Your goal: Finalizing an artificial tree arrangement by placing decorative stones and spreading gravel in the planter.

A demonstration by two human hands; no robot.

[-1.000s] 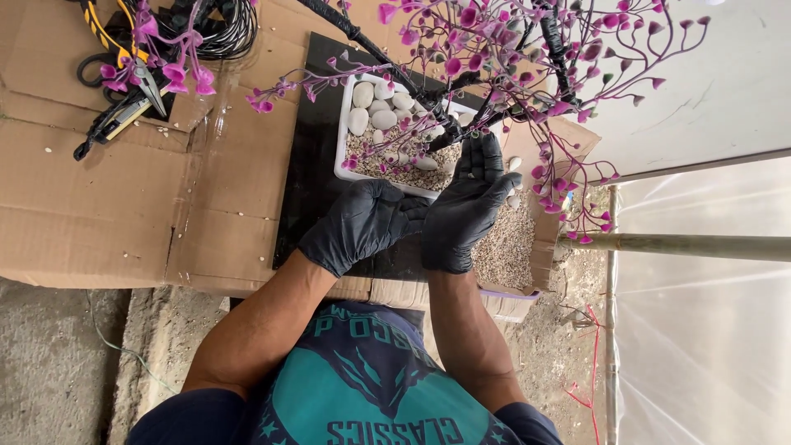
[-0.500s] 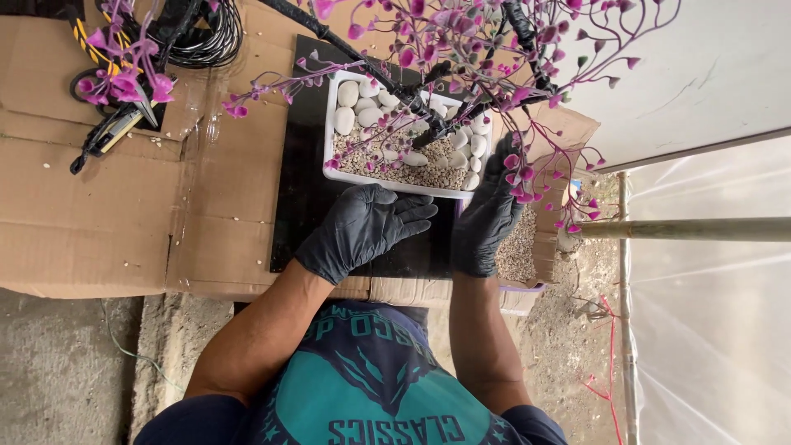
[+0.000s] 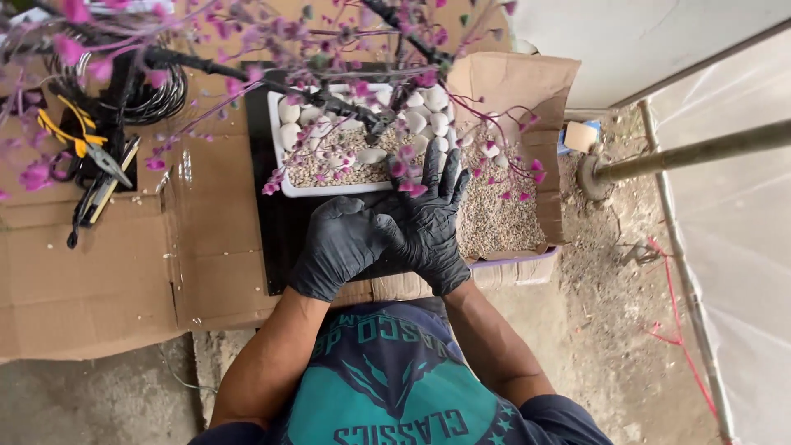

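Both my hands wear black gloves and meet just in front of a white rectangular pot [image 3: 329, 189]. My left hand [image 3: 338, 247] is curled shut against the thumb side of my right hand [image 3: 430, 221]. The right hand's fingers are spread, pointing at the pot, and hold nothing. The pot holds white pebbles [image 3: 290, 111] and fine gravel, and a dark-branched artificial tree [image 3: 247, 72] with pink blossoms rises from it. The pot stands on a black board [image 3: 276, 239]. Blossom twigs hide part of the pot.
A cardboard box of gravel [image 3: 503, 214] sits right of the pot. Flattened cardboard [image 3: 99, 280] covers the surface at left, with yellow-handled pliers [image 3: 82, 148] and a black wire coil [image 3: 156, 99]. A metal pole [image 3: 700, 152] and clear plastic sheeting [image 3: 741, 288] stand at right over dirt ground.
My hands were apart with fingers open half a second ago; now they have come together, the left curled against the right. The view has shifted down a little.
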